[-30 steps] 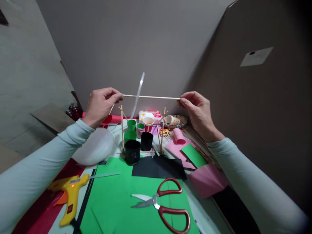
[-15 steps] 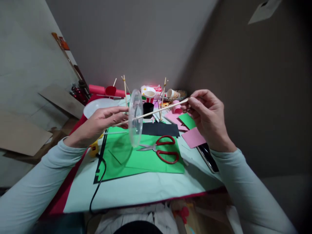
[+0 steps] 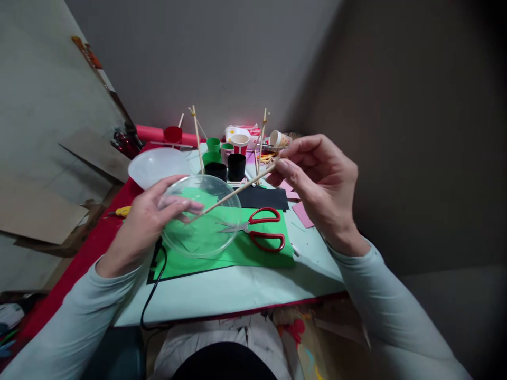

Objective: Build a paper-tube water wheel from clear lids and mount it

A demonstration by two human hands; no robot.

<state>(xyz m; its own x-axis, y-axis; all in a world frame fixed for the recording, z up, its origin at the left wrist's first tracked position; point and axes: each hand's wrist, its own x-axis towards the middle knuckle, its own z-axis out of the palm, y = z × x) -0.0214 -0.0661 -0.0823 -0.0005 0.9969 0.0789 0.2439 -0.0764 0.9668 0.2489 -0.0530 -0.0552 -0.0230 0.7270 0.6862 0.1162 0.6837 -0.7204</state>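
We hold a clear plastic lid [image 3: 209,235] by its left edge in our left hand [image 3: 148,216], some of its fingers showing through the plastic. Our right hand [image 3: 320,182] pinches the upper end of a thin wooden stick [image 3: 243,186] between thumb and fingers. The stick slants down to the left across the lid, its lower end close to our left fingertips; we cannot tell whether it passes through the plastic or whether those fingertips touch it.

The lid is tilted above the desk [image 3: 261,287], over a green sheet [image 3: 253,258]. Scissors [image 3: 246,227] with red handles lie spread on that sheet, their blades partly seen through the lid. Just beyond the scissors lies a strip of black paper [image 3: 263,198].

Farther back, two upright stick frames [image 3: 197,140] flank a cluster of cups: a black cup [image 3: 236,168], a green cup [image 3: 213,145] and a red-and-white paper cup [image 3: 240,141] among them. A whitish, rounded bowl-like thing [image 3: 156,166] sits behind our left hand. Pink paper [image 3: 303,215] lies near our right hand, and a black cord [image 3: 148,301] trails over the near edge.
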